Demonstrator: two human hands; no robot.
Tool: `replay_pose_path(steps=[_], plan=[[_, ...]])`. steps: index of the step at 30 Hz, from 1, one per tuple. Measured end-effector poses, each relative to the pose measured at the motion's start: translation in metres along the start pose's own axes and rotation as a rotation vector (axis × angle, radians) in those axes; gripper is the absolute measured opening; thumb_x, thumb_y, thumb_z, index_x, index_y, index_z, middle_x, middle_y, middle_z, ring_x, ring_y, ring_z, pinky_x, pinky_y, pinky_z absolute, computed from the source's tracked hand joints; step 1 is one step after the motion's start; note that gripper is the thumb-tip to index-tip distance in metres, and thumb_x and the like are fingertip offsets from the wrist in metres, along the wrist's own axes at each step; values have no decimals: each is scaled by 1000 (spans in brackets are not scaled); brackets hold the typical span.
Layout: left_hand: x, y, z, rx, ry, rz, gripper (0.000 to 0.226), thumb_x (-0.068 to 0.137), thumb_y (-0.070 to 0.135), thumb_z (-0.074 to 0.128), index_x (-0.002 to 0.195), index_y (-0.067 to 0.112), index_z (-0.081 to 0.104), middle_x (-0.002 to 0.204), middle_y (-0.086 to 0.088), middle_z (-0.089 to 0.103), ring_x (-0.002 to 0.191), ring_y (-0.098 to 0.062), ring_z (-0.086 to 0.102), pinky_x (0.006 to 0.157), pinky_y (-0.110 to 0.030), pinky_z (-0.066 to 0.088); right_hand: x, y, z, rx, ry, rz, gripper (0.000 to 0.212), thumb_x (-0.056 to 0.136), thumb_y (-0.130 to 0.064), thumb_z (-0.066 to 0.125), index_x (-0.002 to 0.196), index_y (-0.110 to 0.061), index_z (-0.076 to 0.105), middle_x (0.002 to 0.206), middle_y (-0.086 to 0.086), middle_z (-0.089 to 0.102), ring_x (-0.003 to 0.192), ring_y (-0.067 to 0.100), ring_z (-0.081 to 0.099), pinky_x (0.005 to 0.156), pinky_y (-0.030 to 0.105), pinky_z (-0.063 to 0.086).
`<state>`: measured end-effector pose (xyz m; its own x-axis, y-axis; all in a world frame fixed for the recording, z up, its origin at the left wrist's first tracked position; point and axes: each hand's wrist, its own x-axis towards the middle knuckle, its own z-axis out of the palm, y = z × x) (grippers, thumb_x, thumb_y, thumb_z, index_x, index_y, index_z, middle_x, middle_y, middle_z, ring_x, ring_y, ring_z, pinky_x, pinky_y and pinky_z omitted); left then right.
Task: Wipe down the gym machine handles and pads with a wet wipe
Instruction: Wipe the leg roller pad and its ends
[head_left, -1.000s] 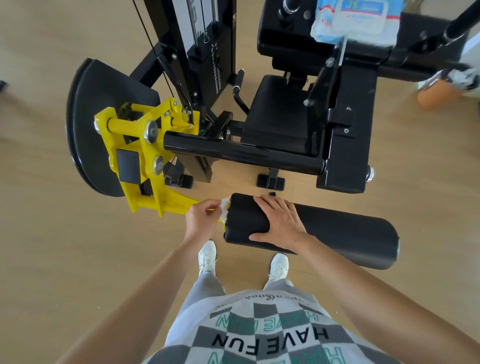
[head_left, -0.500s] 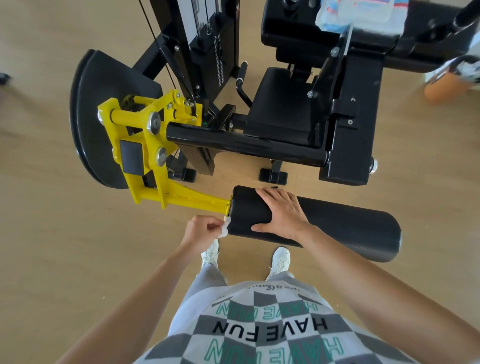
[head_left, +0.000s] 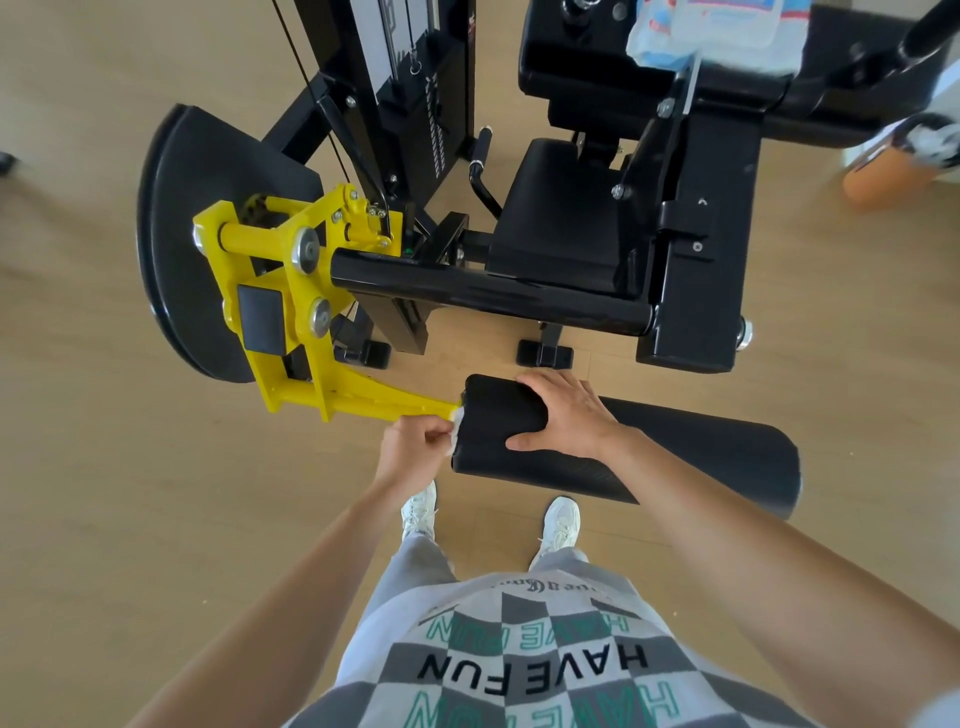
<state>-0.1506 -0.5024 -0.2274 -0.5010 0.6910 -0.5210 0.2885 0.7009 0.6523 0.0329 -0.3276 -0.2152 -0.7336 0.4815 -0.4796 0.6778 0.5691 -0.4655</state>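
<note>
A black cylindrical roller pad (head_left: 691, 457) lies across the view, fixed to a yellow lever arm (head_left: 363, 400) of the gym machine. My left hand (head_left: 415, 447) is closed on a white wet wipe (head_left: 456, 431) and presses it against the pad's left end face. My right hand (head_left: 566, 415) lies flat with spread fingers on top of the pad near that end. Behind stand the black seat pad (head_left: 561, 218) and a black tube (head_left: 488, 296).
A pack of wet wipes (head_left: 722, 31) sits on the machine's upper black pad at the top. The black cam plate (head_left: 192, 234) and weight stack (head_left: 410, 78) are at left. An orange bottle (head_left: 883, 176) stands at right. My white shoes (head_left: 558, 519) are on the wooden floor.
My left hand with the wipe slid down the pad's left end face from its upper edge to its lower part. My right hand stayed on the pad's top.
</note>
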Motion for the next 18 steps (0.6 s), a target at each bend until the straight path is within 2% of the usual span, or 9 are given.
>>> replay_pose_path(steps=[5, 8, 10, 14, 18], plan=[[-19, -23, -1, -20, -43, -39, 22, 89, 5, 66, 96, 18, 83, 82, 12, 74, 81, -8, 68, 75, -22, 49, -6, -1, 4, -63, 52, 10, 93, 76, -77, 65, 152, -32, 37, 152, -6, 41, 139, 22, 34, 118, 47, 26], [-22, -25, -4, -33, -52, -49, 20, 89, 8, 68, 95, 20, 83, 83, 11, 76, 79, -6, 68, 72, -22, 50, -14, -3, 11, -74, 158, 18, 83, 80, -74, 64, 150, -33, 42, 147, -8, 46, 136, 21, 37, 116, 45, 29], [-18, -20, -7, -77, 12, -57, 20, 90, 8, 68, 97, 20, 82, 85, 9, 76, 79, -5, 66, 70, -21, 48, -21, -7, 17, -104, 273, 10, 72, 85, -68, 64, 146, -31, 49, 139, -6, 50, 130, 22, 42, 112, 45, 34], [-6, 1, -12, -106, 183, -46, 21, 93, 10, 65, 108, 16, 80, 92, 3, 76, 80, -15, 65, 71, -23, 45, -35, -19, 33, -147, 469, -19, 53, 92, -48, 66, 138, -24, 57, 132, 0, 57, 121, 25, 51, 103, 47, 46], [-1, 20, -9, -147, 290, -13, 21, 97, 11, 64, 113, 15, 77, 102, 3, 75, 89, -16, 67, 81, -26, 50, -53, -31, 56, -216, 492, -68, 58, 89, -47, 68, 140, -22, 55, 145, 5, 53, 133, 29, 48, 112, 52, 39]])
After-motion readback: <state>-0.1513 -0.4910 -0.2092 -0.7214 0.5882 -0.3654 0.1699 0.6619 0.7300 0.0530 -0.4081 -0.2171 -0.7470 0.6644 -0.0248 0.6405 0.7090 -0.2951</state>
